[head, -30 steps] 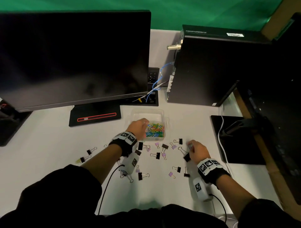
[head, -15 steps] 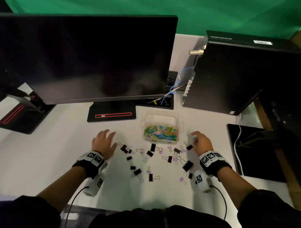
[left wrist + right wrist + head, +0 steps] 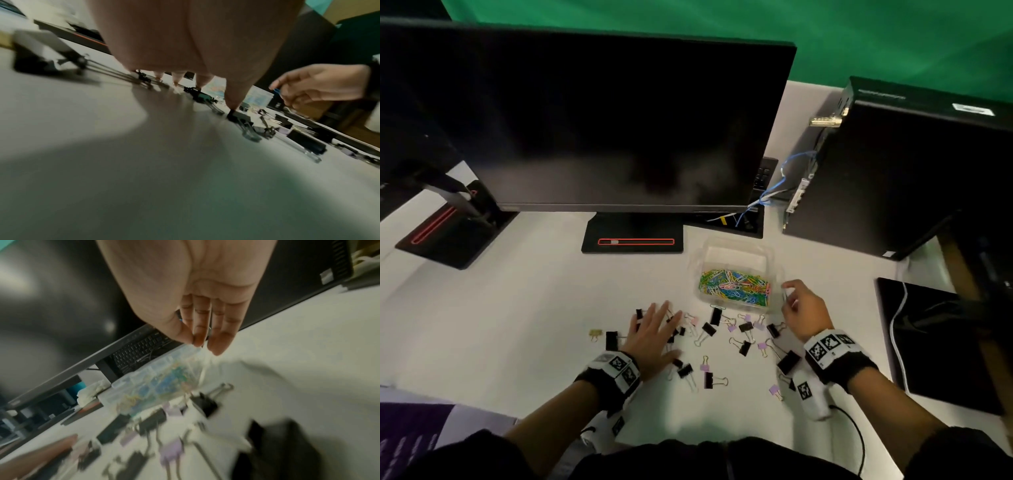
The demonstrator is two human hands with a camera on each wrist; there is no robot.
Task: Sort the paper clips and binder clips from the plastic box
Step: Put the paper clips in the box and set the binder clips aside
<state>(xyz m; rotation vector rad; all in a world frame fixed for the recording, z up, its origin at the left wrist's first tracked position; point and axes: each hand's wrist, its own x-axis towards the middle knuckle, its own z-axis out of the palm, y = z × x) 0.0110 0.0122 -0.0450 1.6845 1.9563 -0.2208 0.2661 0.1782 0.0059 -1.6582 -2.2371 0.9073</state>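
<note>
A clear plastic box [image 3: 736,251] holds a heap of coloured paper clips [image 3: 734,286]. Black and lilac binder clips [image 3: 709,329] lie scattered on the white table in front of it. My left hand [image 3: 654,337] lies flat over the left part of the scatter, fingers straight and spread. In the left wrist view its fingertips [image 3: 232,104] touch black clips. My right hand [image 3: 803,308] hovers at the box's right front corner. Thumb and fingers [image 3: 197,339] meet there in a pinch on a small blue clip [image 3: 276,91].
A large dark monitor [image 3: 619,120] and its stand base [image 3: 633,236] are behind the clips. A black computer tower [image 3: 893,164] stands at the back right and a black pad [image 3: 935,342] at the right. One gold binder clip [image 3: 595,333] lies apart at the left.
My left hand left the box, swung out to the left and now lies flat on the left binder clips. My right hand rose from the right clips to the box's corner.
</note>
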